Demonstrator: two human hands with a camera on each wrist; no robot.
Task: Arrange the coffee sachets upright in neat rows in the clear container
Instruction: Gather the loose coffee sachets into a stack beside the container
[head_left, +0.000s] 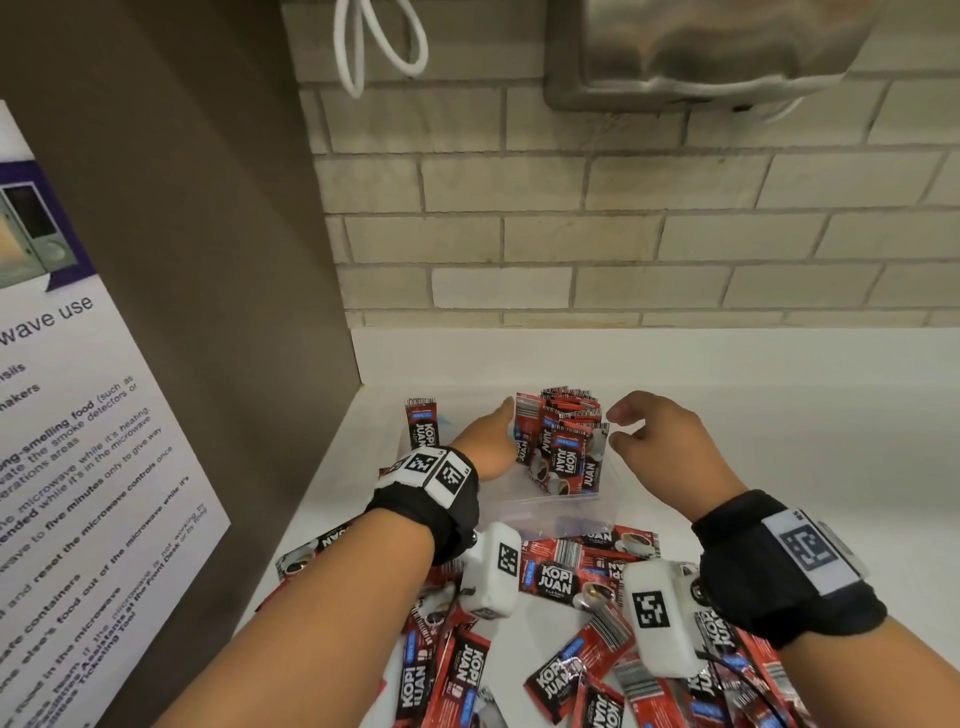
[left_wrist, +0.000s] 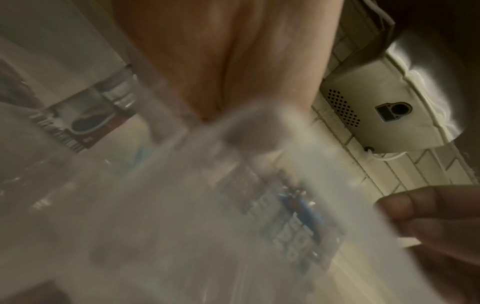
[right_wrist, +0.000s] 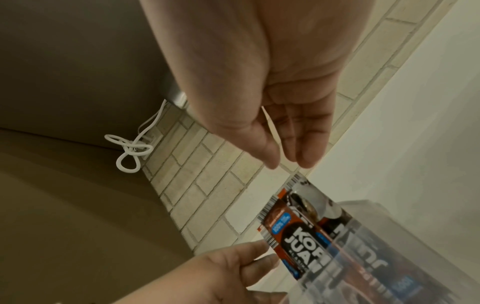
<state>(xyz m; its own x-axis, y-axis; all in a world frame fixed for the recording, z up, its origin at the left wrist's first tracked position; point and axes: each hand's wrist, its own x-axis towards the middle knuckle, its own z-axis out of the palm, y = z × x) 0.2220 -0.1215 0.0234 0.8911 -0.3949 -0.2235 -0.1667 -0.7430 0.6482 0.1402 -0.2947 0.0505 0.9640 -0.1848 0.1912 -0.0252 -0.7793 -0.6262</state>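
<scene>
Beside glossy upright sachets (head_left: 558, 441), both hands hover.

A white countertop (head_left: 779, 395) runs to a far wall of pale cream brick tiles (head_left: 597, 234) with darker grout lines. On the left stands a brown panel (head_left: 208, 234) carrying a white and purple notice about microwave use (head_left: 78, 467). High on the far wall a brushed-metal unit (head_left: 701, 52) is mounted, with a looped white cable (head_left: 382, 47) hanging to its left.
</scene>
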